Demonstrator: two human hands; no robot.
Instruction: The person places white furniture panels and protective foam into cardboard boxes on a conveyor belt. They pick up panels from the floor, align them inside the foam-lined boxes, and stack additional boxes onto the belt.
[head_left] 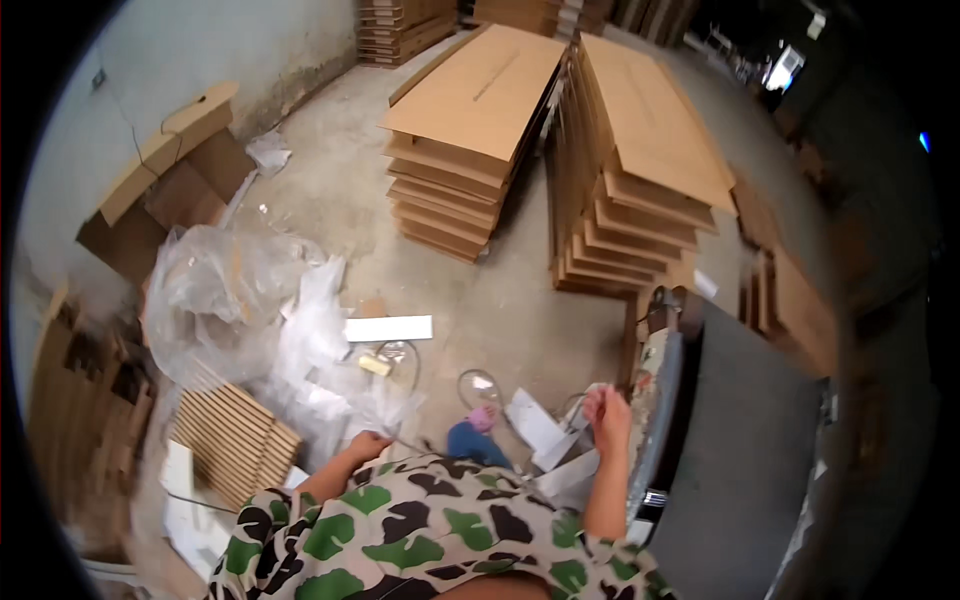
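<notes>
My left hand (366, 446) pinches a thin strap (455, 458), its long axis running left-right at waist level toward my right hand (607, 418), closed beside the dark surface (750, 450). Strap ends indistinct.

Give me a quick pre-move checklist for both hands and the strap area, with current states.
1. Left hand on the thin strap: seems to pinch it; grip cannot tell.
2. Right hand raised beside the dark table edge: ok; what it holds cannot tell.
3. Clear plastic sheeting heaped left of the hands: not ok, clutter close by.
4. White paper scraps between the hands: not ok, loose on floor.
5. Cardboard stacks ahead: ok, apart from the hands.
</notes>
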